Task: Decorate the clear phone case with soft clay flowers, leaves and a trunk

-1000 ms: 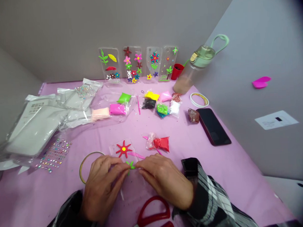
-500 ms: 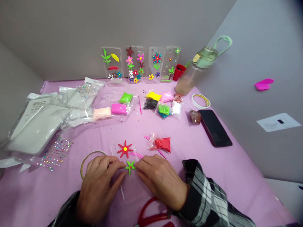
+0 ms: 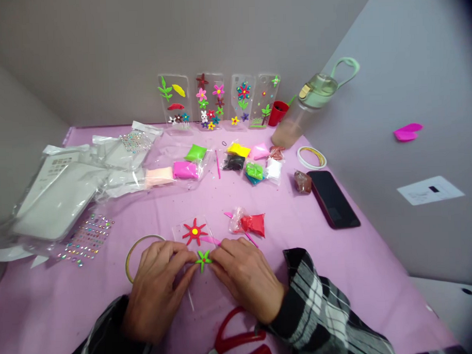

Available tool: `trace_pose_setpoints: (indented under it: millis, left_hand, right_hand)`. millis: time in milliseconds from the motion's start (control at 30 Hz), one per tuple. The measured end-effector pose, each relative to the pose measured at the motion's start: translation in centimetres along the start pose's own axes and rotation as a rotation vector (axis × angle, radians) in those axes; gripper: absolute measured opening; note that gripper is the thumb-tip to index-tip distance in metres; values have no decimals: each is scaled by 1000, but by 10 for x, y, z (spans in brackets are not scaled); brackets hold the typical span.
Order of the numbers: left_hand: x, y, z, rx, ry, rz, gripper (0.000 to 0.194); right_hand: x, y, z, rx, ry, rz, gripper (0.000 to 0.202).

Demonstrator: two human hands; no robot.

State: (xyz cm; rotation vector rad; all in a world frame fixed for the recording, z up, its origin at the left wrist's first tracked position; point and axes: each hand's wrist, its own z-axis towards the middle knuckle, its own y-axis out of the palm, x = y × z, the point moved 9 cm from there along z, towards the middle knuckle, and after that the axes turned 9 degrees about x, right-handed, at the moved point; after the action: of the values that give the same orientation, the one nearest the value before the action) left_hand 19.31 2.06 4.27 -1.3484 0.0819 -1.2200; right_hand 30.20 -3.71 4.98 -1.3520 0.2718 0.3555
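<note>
My left hand (image 3: 160, 285) and my right hand (image 3: 245, 275) meet fingertip to fingertip over a small green clay flower (image 3: 203, 259) that lies on a clear phone case (image 3: 197, 245). Both hands pinch the flower's edges from either side. Just beyond it on the same case sits a red clay flower (image 3: 194, 231) with a yellow centre. A pink stick tool (image 3: 212, 240) lies across the case beside my right fingers. A red clay bag (image 3: 251, 224) rests a little to the right.
Red-handled scissors (image 3: 237, 339) lie at the near edge. Clay packets (image 3: 235, 161), a phone (image 3: 333, 198), a tape ring (image 3: 311, 157), a water bottle (image 3: 307, 110) and decorated cases (image 3: 218, 101) fill the far side. Plastic packages (image 3: 58, 193) and gem stickers (image 3: 85, 239) sit left.
The green flower has gone from being held between my fingertips to lying flat on the case. My hands stay close around it, shifted only slightly.
</note>
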Motion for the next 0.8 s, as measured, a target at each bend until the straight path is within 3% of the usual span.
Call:
trace_pose_setpoints:
  millis: [367,633,800]
  left_hand:
    - [-1,-3,0,-1,-105,-235,8]
    - [-22,4,-13,38,-568,-613,6]
    - [-18,15,-17,34,-744,-893,17]
  right_hand:
    - [14,-13,-2,102,227,576,6]
    - [30,3,-5,86,625,1138,11]
    - [28,6,-5,81,704,1307,23]
